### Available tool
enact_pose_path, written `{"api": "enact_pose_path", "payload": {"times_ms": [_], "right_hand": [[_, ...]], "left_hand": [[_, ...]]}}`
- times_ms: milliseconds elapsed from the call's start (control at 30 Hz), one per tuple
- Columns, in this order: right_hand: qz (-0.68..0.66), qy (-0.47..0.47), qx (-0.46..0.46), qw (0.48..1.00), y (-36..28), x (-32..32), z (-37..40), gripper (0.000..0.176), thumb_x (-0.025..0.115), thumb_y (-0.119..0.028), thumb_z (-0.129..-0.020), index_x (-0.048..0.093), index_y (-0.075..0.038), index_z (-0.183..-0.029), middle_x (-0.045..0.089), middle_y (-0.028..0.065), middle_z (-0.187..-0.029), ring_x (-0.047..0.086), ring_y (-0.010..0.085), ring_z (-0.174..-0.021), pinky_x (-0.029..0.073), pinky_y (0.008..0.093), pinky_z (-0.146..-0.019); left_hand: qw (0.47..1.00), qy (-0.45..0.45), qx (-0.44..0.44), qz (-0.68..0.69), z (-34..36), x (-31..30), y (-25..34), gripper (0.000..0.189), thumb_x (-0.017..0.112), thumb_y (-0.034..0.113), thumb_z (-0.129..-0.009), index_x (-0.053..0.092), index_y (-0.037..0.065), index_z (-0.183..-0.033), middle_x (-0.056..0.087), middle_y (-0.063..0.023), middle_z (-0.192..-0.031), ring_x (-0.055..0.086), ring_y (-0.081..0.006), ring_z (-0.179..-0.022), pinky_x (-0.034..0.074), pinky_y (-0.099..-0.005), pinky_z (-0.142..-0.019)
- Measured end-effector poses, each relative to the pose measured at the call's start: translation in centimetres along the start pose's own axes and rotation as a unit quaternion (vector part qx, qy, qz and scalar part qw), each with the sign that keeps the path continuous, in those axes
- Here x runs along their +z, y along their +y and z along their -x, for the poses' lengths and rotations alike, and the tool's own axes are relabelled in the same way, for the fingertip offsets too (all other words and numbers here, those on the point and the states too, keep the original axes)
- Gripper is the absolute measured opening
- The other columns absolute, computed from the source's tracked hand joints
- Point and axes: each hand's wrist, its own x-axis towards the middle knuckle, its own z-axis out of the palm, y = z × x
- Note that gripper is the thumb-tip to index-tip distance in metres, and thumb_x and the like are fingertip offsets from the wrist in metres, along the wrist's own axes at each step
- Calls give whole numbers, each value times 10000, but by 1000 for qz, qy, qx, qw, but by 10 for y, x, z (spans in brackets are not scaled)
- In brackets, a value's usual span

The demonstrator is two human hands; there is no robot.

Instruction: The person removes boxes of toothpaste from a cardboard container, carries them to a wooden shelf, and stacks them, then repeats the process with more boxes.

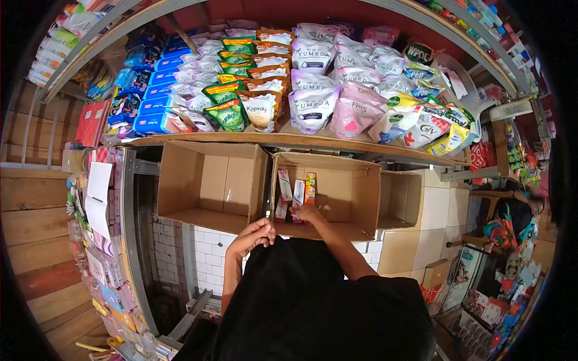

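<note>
My right hand [307, 213] reaches into the middle cardboard box [349, 186], its fingers closed at the lower end of a white and blue toothpaste box [298, 191]. Beside that one stand an orange toothpaste box [310, 188] and a red and white toothpaste box [285, 185]. Another red and white carton [281, 210] lies nearer to me, partly hidden. My left hand [255, 236] is at the near left corner of the cardboard box, thumb and fingers drawn together. Whatever it may hold is too small or hidden to make out.
An open cardboard box [226, 180] stands to the left, and another box [400, 198] to the right. Above them a wooden shelf [289, 141] carries rows of refill pouches [313, 102]. A metal-framed rack [129, 240] with packed goods is on the left; a person [512, 219] is at the far right.
</note>
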Motion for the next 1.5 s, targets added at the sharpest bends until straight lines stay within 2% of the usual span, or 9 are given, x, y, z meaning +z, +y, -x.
{"api": "enact_pose_path", "payload": {"times_ms": [267, 367, 467, 567, 867, 1033, 1233, 1333, 1500], "right_hand": [[43, 18, 39, 998, -7, 9, -4, 732, 474, -694, -883, 648, -57, -1199, 664, 209, -1162, 599, 396, -1147, 462, 464, -1008], [-113, 86, 150, 978, 5, 13, -13, 523, 624, -490, -892, 660, -35, -1149, 668, 208, -1144, 627, 348, -1116, 529, 488, -924], [-557, 68, 213, 800, -3, -11, 20, 279, 705, -208, -858, 666, -51, -1085, 668, 143, -1122, 651, 267, -1039, 588, 468, -815], [-693, 87, 131, 703, 17, -2, 14, 234, 721, -59, -815, 650, -58, -1038, 652, 86, -1063, 649, 211, -947, 607, 423, -750], [-790, -37, 40, 611, -23, -77, 139, 287, 703, -45, -839, 594, -31, -1103, 650, 70, -1032, 636, 197, -1003, 556, 379, -873], [-760, -92, -60, 640, -45, -91, 183, 485, 710, -27, -845, 471, -26, -1267, 623, 94, -1122, 635, 212, -1060, 499, 340, -963], [-714, -121, -147, 673, -68, -95, 191, 596, 753, -38, -814, 433, -30, -1317, 588, 123, -1182, 615, 202, -1074, 502, 319, -938], [-568, -140, -252, 771, -61, -97, 167, 622, 808, -87, -766, 475, -35, -1289, 598, 130, -1160, 618, 211, -1054, 508, 308, -899], [-418, -125, -47, 899, -3, -49, 66, 490, 744, -293, -829, 564, -48, -1214, 661, 111, -1029, 656, 207, -961, 529, 340, -846]], "left_hand": [[1000, 12, -18, -9, -6, 8, 9, 250, 555, 356, -1006, 540, 115, -946, 612, -27, -876, 619, -129, -795, 473, -239, -647], [1000, 6, -20, -17, -12, 10, 12, 259, 553, 364, -1006, 540, 109, -965, 617, -36, -913, 629, -132, -819, 488, -245, -669], [1000, -2, -20, -23, -19, 12, 15, 283, 552, 377, -1005, 543, 94, -1008, 627, -48, -970, 641, -138, -857, 509, -253, -709], [999, -14, -26, -26, -30, 10, 14, 320, 538, 381, -1010, 542, 67, -1069, 637, -71, -1038, 653, -156, -917, 532, -274, -775], [996, 32, -58, -59, -56, 16, 10, 508, 549, 401, -1001, 467, 11, -1316, 578, -136, -1264, 612, -219, -1124, 498, -336, -977], [995, 86, -22, -54, -69, 26, 10, 519, 578, 382, -992, 447, 18, -1338, 548, -114, -1304, 596, -196, -1143, 489, -333, -988], [991, 94, 92, 14, -65, 25, 16, 480, 703, 50, -895, 465, -23, -1305, 635, -113, -1161, 625, -164, -1065, 521, -294, -913], [990, 100, 99, 24, -54, 20, 25, 514, 714, 50, -887, 455, -28, -1324, 623, -138, -1196, 633, -166, -1060, 533, -291, -905], [987, 106, 102, 64, -37, 9, 28, 500, 700, 28, -889, 468, -13, -1330, 623, -126, -1213, 635, -164, -1062, 531, -285, -909]]}}
